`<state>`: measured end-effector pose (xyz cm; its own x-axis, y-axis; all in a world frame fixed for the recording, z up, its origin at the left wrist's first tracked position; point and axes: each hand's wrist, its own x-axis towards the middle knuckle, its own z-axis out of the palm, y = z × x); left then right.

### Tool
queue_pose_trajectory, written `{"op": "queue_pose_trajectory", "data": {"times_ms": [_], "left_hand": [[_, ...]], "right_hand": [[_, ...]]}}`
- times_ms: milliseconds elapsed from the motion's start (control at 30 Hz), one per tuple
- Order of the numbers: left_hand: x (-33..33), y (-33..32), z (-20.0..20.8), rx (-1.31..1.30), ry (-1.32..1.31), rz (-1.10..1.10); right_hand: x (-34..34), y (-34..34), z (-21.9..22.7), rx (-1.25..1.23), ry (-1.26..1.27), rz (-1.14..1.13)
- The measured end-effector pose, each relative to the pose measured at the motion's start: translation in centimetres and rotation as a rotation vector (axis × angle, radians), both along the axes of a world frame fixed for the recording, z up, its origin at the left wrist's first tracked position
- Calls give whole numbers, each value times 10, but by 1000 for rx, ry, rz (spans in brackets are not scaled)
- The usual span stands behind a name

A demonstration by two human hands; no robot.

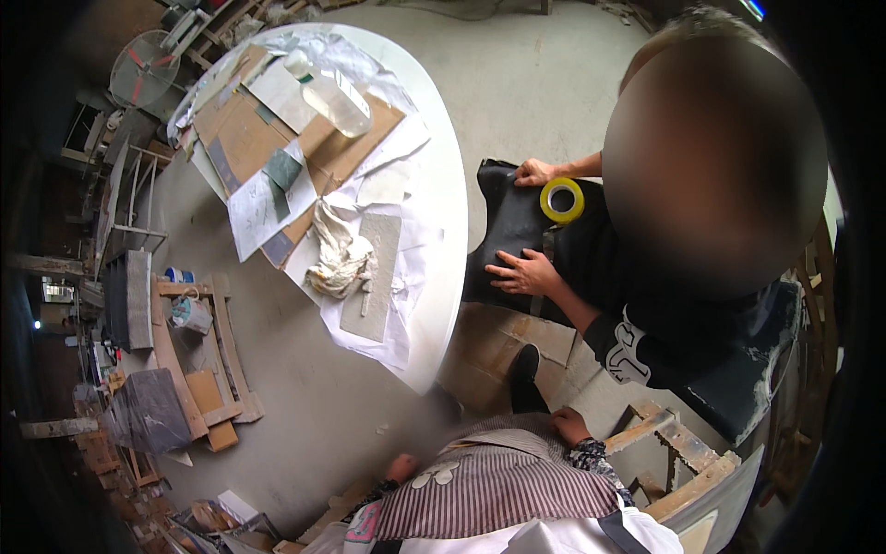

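Observation:
My right hand [570, 426] rests at the right side of my striped apron [517, 475], its fingers loosely curled with nothing seen in them. My left hand [401, 468] hangs low beside the apron's left edge; its fingers are too small and partly hidden to read. Neither hand touches the white round table [441, 212] ahead. On it lie a crumpled cream cloth [334, 249], a grey flat slab [380, 309], cardboard sheets [242, 134], papers and a clear bottle [337, 100] on its side.
At the right, a co-worker presses both hands on a black panel [512, 226]; a yellow tape roll [561, 200] lies there. Wooden frames [678, 452] stand close at my right. Across the floor at left sit a wooden pallet [221, 355], a bucket [190, 315] and a fan [145, 69].

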<state>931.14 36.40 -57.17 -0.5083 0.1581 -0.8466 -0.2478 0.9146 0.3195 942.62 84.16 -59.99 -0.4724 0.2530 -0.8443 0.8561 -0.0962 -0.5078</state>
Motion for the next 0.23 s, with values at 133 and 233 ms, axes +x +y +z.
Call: {"op": "queue_pose_trajectory", "data": {"times_ms": [133,233], "left_hand": [[-3,-19,-49,-12,7,-25],[6,-35,-81,-74,59,102]], "right_hand": [[38,10,-24,221,-208,87],[68,8,-34,286,-353,179]]}}
